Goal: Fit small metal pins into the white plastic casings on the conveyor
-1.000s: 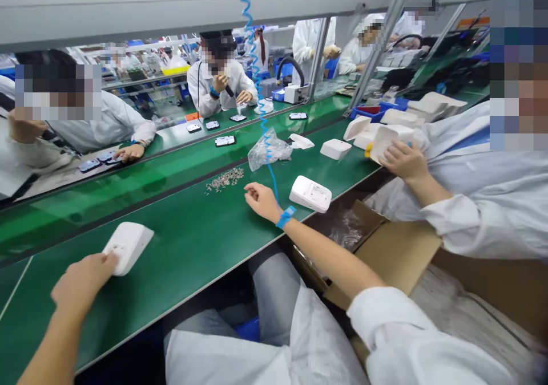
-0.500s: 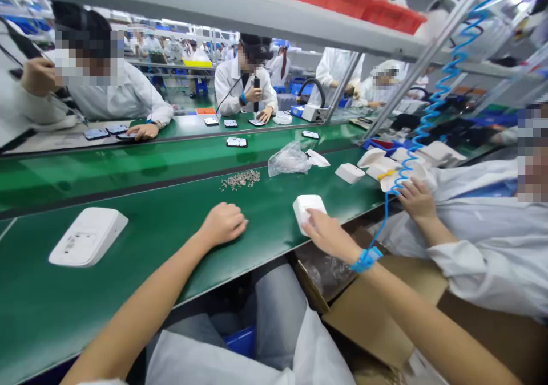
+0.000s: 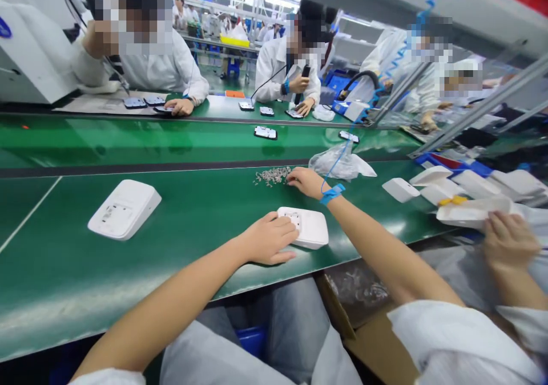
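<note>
A white plastic housing [image 3: 314,229] with rounded corners lies in front of me on the green work surface. My left hand [image 3: 269,239] is on its left end, fingers over the top and thumb along the near side. Up at the right edge of a pile of small screws [image 3: 272,176] are the fingertips of my right hand [image 3: 306,181], bent together. Whatever may be between those fingertips is too small to make out. A blue wrist strap [image 3: 333,194] with a cord circles my right wrist.
Another white housing [image 3: 124,209] lies to the left. Behind my right hand is a clear plastic bag [image 3: 336,161]. More white shells [image 3: 475,184] stand by a co-worker's hand [image 3: 511,239] on the right. A green strip with circuit boards [image 3: 265,132] runs across, beyond which co-workers sit.
My right hand has left the housing and reached forward to the screws. My left hand has moved right onto the housing, which has turned sideways. The view has shifted.
</note>
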The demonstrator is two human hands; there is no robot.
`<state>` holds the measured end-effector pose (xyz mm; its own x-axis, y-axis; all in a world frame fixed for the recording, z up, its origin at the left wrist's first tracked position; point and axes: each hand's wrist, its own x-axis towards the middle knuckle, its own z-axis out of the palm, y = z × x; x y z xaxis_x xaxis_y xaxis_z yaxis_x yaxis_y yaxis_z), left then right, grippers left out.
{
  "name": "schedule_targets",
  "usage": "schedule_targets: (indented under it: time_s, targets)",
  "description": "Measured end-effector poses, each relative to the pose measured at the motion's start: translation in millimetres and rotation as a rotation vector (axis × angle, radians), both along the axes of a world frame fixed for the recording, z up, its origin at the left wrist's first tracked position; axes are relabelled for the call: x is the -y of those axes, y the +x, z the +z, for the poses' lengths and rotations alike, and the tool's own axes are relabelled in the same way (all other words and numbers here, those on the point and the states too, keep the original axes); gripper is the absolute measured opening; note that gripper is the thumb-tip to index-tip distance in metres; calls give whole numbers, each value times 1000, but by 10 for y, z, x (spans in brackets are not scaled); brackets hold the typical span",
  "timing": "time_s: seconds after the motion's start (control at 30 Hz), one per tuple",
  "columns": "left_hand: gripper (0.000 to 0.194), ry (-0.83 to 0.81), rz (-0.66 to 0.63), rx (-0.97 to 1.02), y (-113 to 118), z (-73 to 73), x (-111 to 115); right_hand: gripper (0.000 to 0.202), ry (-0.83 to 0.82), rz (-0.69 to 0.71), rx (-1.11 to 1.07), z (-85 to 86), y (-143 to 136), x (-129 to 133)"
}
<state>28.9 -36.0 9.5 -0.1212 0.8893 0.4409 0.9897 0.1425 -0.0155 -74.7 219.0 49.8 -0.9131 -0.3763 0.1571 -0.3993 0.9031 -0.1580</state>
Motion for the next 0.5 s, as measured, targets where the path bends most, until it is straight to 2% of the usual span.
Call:
schedule_targets:
  time_s: [0.1,0.2,0.4,0.5]
  targets:
    - [42,6,-28,14,13,14,-12,13,41,37,-4,-147,-50,-23]
    - [40,27,-53,26,31,24,-16,19,56,61,-17,-219,4,-36]
    - [38,50,-49,132,28,-18,-34,14,-24,53,3,-234,14,12]
    - [35,151,-22,284,12,-40,-19,12,-113,34,28,-205,3,31]
